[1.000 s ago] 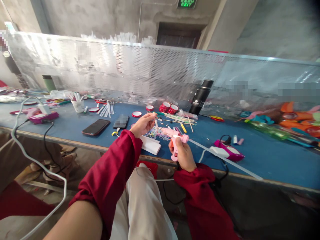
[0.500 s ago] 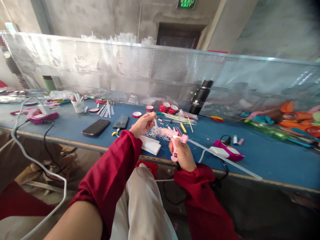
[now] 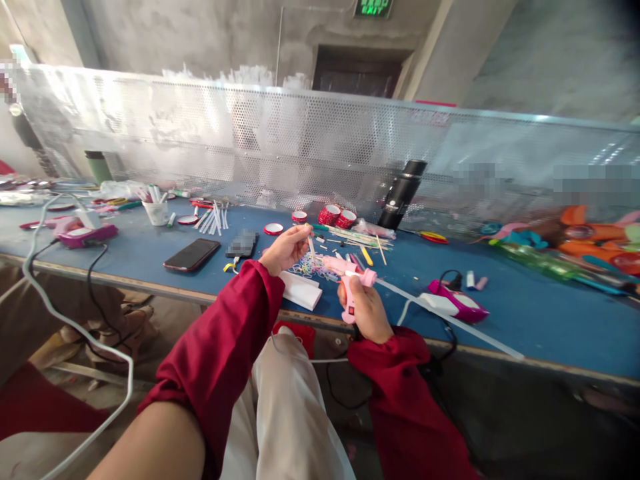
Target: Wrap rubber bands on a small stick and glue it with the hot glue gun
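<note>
My right hand (image 3: 369, 308) is wrapped round the handle of a pink hot glue gun (image 3: 350, 270), its nozzle pointing left. A long translucent glue stick (image 3: 450, 319) sticks out of the gun's back end to the right. My left hand (image 3: 289, 249) is closed in a pinch on a short, thin whitish stick (image 3: 311, 248), which hangs down close to the nozzle; whether the two touch I cannot tell. Below and behind them lies a heap of small coloured bits (image 3: 306, 267). A folded white paper (image 3: 301, 291) rests at the table edge under my left wrist.
On the blue table (image 3: 500, 267) stand a black flask (image 3: 403, 195) and red tape rolls (image 3: 330, 214). Two phones lie left, one a dark phone (image 3: 192, 255). A purple-and-white power strip (image 3: 455, 301) sits right, with cables over the edge. A perforated metal screen (image 3: 250, 133) runs behind.
</note>
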Motion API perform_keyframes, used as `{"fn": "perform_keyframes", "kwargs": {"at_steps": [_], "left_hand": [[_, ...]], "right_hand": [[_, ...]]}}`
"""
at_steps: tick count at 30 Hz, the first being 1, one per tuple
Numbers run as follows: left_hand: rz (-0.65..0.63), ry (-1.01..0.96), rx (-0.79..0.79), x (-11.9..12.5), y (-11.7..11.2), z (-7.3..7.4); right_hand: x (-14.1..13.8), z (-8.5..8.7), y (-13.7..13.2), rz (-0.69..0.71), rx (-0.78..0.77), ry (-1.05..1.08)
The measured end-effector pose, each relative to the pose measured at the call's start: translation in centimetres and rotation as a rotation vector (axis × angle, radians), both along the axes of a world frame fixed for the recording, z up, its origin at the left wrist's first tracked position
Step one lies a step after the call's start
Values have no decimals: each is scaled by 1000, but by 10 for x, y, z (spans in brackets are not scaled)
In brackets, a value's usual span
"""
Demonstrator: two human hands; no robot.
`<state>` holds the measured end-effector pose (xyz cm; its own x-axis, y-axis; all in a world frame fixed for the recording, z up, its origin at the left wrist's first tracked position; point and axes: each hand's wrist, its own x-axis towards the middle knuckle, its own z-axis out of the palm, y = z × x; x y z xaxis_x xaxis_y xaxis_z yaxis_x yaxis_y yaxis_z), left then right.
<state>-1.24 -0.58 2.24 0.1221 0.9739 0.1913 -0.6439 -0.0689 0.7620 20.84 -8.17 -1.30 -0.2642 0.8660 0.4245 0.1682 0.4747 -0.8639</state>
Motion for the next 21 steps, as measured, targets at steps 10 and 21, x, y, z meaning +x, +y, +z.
{"fn": "perform_keyframes", "kwargs": {"at_steps": [10, 21], "left_hand": [[-39, 68, 34, 0, 1, -2], [-48, 68, 41, 0, 4, -4]], "right_hand": [[0, -2, 1, 2, 25, 25], [-1, -18, 12, -10, -119, 221]]}}
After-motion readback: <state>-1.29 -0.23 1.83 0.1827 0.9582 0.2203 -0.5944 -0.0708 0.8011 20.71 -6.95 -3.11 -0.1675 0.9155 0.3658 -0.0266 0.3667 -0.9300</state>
